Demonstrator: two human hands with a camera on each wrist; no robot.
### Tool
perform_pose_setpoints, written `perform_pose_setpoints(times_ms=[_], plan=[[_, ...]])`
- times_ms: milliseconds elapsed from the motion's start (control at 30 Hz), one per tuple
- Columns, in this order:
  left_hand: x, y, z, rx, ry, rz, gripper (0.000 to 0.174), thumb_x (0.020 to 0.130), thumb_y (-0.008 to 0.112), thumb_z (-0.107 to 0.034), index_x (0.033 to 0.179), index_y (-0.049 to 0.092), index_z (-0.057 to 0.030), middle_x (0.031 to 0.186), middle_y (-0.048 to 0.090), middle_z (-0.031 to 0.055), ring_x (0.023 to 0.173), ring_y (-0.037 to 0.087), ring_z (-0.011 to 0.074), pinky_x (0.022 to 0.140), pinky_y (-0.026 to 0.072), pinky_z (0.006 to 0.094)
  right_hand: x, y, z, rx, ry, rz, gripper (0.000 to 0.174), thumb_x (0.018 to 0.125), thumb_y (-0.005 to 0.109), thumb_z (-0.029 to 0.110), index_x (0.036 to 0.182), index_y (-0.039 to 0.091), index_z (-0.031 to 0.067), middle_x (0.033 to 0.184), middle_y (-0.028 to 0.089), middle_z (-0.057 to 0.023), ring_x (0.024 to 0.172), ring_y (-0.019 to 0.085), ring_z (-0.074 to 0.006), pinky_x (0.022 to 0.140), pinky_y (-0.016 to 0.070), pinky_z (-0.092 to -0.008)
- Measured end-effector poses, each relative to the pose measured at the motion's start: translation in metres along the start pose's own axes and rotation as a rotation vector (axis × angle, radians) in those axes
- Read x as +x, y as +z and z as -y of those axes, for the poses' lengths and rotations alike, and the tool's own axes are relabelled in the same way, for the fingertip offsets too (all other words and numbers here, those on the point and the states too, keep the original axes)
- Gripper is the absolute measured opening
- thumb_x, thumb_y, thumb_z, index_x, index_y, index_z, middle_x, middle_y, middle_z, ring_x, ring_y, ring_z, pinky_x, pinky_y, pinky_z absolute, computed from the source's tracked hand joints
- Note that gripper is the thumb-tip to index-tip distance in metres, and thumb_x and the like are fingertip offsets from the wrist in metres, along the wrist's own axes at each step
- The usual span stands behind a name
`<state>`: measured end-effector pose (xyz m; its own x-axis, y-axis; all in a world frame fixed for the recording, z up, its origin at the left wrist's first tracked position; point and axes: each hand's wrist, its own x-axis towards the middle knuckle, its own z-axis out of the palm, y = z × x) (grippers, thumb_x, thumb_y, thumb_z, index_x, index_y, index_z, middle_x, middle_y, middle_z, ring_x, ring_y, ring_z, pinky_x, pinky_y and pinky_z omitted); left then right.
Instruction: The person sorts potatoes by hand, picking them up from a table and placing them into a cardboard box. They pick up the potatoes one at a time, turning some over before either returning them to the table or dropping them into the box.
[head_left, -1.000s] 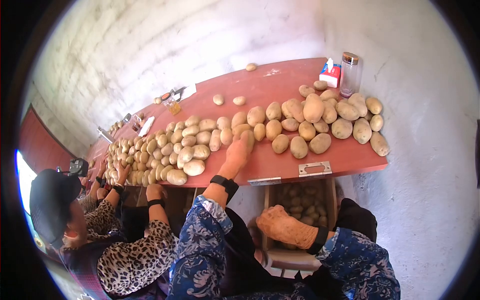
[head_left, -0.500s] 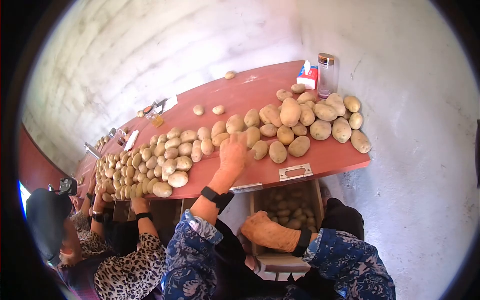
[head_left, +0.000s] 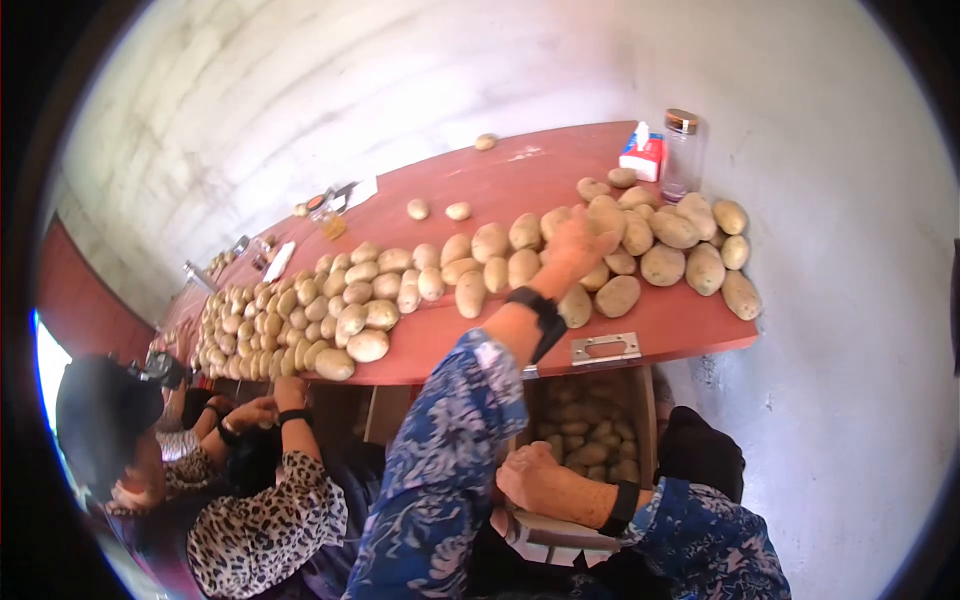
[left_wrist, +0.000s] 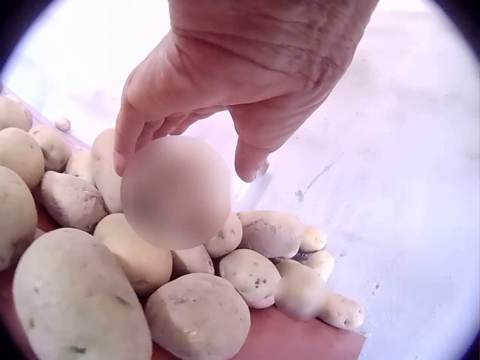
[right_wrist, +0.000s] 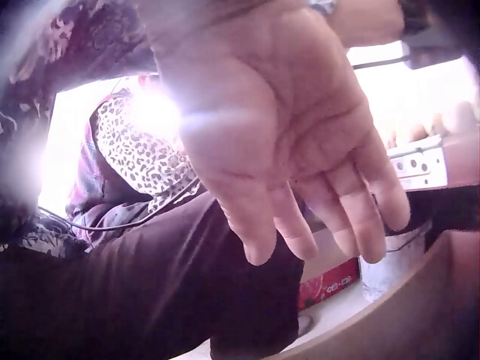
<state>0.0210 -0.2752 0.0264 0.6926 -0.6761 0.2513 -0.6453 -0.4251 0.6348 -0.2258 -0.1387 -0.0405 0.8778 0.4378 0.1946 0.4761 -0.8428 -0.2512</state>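
Observation:
My left hand reaches over the potato pile on the right of the red table. In the left wrist view its thumb and fingers are spread above a blurred round potato, with a gap between thumb and potato. More potatoes lie close below. Low in front of me, my right hand hangs by the near edge of a wooden drawer that contains potatoes. The right wrist view shows that palm bare and the fingers loosely extended, with nothing in them.
Rows of potatoes run leftward along the table. A glass bottle and a tissue pack stand at the back right, by the wall. A person in a leopard-print sleeve sits close at my left. A metal plate lines the table edge.
My left hand has moved right, from the middle of the row to the pile. A potato now shows in front of the row where it was. My right hand stays by the drawer.

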Motion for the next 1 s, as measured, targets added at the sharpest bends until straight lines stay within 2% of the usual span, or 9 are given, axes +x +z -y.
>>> perform_pose_setpoints(times_ms=[33, 100, 333, 567, 633, 667, 733, 800, 1000], plan=[[0.004, 0.006, -0.005, 0.009, -0.037, 0.011, 0.073, 0.074, 0.074, -0.042, 0.127, 0.046, 0.0002, 0.118, 0.057, 0.0258, 0.11, 0.057, 0.037, 0.092, 0.0459, 0.045, 0.001, 0.003, 0.0, 0.009, -0.025, 0.006, 0.011, 0.074, 0.057, 0.018, 0.074, 0.063, 0.0084, 0.083, 0.066, -0.0109, 0.075, 0.065, -0.0254, 0.059, 0.0441, -0.0416], [0.005, 0.011, -0.022, 0.108, -0.066, 0.02, 0.076, 0.074, 0.074, -0.042, 0.13, 0.042, -0.0017, 0.119, 0.055, 0.0249, 0.11, 0.056, 0.0375, 0.092, 0.0454, 0.0458, 0.003, 0.009, -0.002, 0.052, -0.028, 0.252, 0.022, 0.078, 0.062, 0.02, 0.093, 0.075, 0.0117, 0.095, 0.07, -0.0091, 0.089, 0.067, -0.029, 0.071, 0.0487, -0.0582], [0.008, 0.033, -0.029, 0.333, -0.08, -0.087, 0.071, 0.076, 0.073, -0.031, 0.131, 0.037, -0.0052, 0.121, 0.051, 0.0232, 0.106, 0.056, 0.0379, 0.092, 0.0452, 0.0443, -0.011, 0.045, -0.005, 0.074, -0.037, 0.037, 0.022, 0.082, 0.057, 0.022, 0.091, 0.076, 0.0135, 0.092, 0.068, -0.0105, 0.092, 0.064, -0.0295, 0.074, 0.0462, -0.0571], [0.017, 0.047, -0.004, 0.133, -0.058, -0.176, 0.059, 0.078, 0.07, -0.027, 0.123, 0.041, -0.0026, 0.115, 0.057, 0.0217, 0.109, 0.055, 0.0362, 0.093, 0.0448, 0.0449, -0.004, 0.069, -0.014, 0.03, -0.104, -0.132, 0.024, 0.082, 0.055, 0.024, 0.09, 0.074, 0.0132, 0.089, 0.068, -0.0098, 0.089, 0.063, -0.028, 0.074, 0.0447, -0.0563], [-0.002, 0.019, -0.016, -0.188, -0.128, -0.1, 0.06, 0.08, 0.07, -0.024, 0.128, 0.041, -0.0022, 0.114, 0.057, 0.0205, 0.105, 0.058, 0.0329, 0.089, 0.0475, 0.0406, 0.005, 0.009, -0.003, -0.126, -0.058, 0.22, 0.024, 0.08, 0.058, 0.026, 0.09, 0.075, 0.0133, 0.089, 0.069, -0.0092, 0.086, 0.066, -0.0272, 0.07, 0.0472, -0.054], [-0.015, 0.0, -0.022, -0.348, -0.163, -0.061, 0.061, 0.08, 0.069, -0.022, 0.13, 0.041, -0.002, 0.114, 0.057, 0.0199, 0.103, 0.059, 0.0313, 0.087, 0.0489, 0.0384, 0.007, -0.003, -0.001, -0.123, -0.059, 0.218, 0.024, 0.08, 0.058, 0.026, 0.09, 0.075, 0.0133, 0.089, 0.069, -0.0092, 0.086, 0.066, -0.0272, 0.07, 0.0472, -0.054], [-0.036, -0.032, -0.017, -0.574, -0.171, -0.006, 0.062, 0.082, 0.069, -0.019, 0.134, 0.041, -0.002, 0.114, 0.057, 0.0181, 0.1, 0.061, 0.0273, 0.083, 0.051, 0.0347, 0.009, -0.018, 0.001, -0.013, 0.054, 0.196, 0.014, 0.077, 0.06, 0.015, 0.084, 0.07, 0.0078, 0.082, 0.068, -0.0079, 0.084, 0.067, -0.0237, 0.07, 0.0503, -0.0389], [-0.053, -0.057, 0.007, -0.619, -0.068, -0.001, 0.064, 0.082, 0.069, -0.016, 0.138, 0.04, -0.0029, 0.114, 0.057, 0.0149, 0.099, 0.06, 0.0221, 0.08, 0.0521, 0.0322, 0.01, -0.024, 0.001, -0.056, 0.044, 0.18, 0.013, 0.078, 0.06, 0.016, 0.082, 0.07, 0.0086, 0.081, 0.068, -0.0086, 0.081, 0.068, -0.0234, 0.067, 0.0507, -0.0378], [-0.113, -0.148, 0.049, -0.571, -0.238, -0.122, 0.065, 0.082, 0.07, -0.011, 0.137, 0.038, 0.0012, 0.115, 0.061, 0.0151, 0.099, 0.062, 0.0203, 0.077, 0.0534, 0.0309, 0.008, -0.02, 0.002, -0.175, 0.007, 0.151, 0.01, 0.077, 0.062, 0.015, 0.079, 0.07, 0.0101, 0.077, 0.069, -0.0074, 0.074, 0.068, -0.0215, 0.058, 0.0506, -0.035]])
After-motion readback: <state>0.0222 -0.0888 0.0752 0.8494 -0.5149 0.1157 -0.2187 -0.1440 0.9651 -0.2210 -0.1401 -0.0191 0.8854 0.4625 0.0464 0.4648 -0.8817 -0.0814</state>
